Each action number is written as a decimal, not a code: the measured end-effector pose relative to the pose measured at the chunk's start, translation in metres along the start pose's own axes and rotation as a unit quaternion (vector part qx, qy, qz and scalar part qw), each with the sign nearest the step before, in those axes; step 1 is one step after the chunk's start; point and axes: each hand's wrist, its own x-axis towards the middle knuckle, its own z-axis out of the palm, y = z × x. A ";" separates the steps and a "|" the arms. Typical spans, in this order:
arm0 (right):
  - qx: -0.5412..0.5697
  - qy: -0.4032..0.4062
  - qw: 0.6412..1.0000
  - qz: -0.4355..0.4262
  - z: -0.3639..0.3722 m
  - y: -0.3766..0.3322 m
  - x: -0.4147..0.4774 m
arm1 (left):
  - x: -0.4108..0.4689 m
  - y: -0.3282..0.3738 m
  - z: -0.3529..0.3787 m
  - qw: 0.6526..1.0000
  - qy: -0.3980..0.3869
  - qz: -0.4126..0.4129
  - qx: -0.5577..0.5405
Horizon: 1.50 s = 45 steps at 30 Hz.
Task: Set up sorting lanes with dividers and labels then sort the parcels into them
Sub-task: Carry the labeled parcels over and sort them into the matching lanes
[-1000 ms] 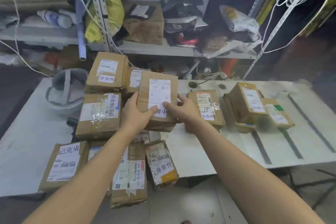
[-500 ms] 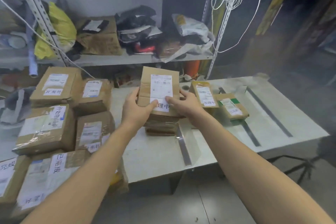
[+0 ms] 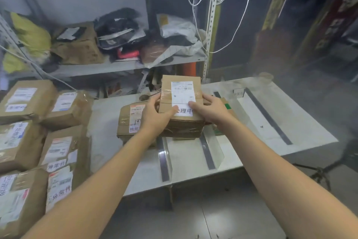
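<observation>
a heap of taped parcels point(image 3: 29, 132) crowds the left end of the white table point(image 3: 104, 122), and one more parcel point(image 3: 129, 120) lies just beside the left hand point(image 3: 155, 116). the left hand and right hand point(image 3: 213, 108) clasp a labelled brown box point(image 3: 181, 101) by its two sides, thumbs on top, at the far end of the lane between two clear dividers point(image 3: 213, 147).

white table point(image 3: 251, 122), brown parcels point(image 3: 65, 107), clear dividers point(image 3: 212, 147)

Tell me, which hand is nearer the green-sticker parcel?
Right. The right hand sits just in front of the green-sticker parcel; the left hand grips the opposite side of the held box.
</observation>
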 end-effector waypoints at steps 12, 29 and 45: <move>-0.011 -0.014 0.998 0.058 -0.024 0.044 -0.020 | -0.020 -0.047 0.043 0.996 -0.051 -0.057 -0.033; -0.008 -0.132 0.990 0.050 -0.051 0.123 -0.045 | -0.116 -0.074 0.094 0.992 0.058 -0.115 -0.002; -0.060 -0.135 0.984 0.100 -0.005 0.164 -0.035 | -0.117 -0.124 0.114 0.980 0.046 -0.189 -0.026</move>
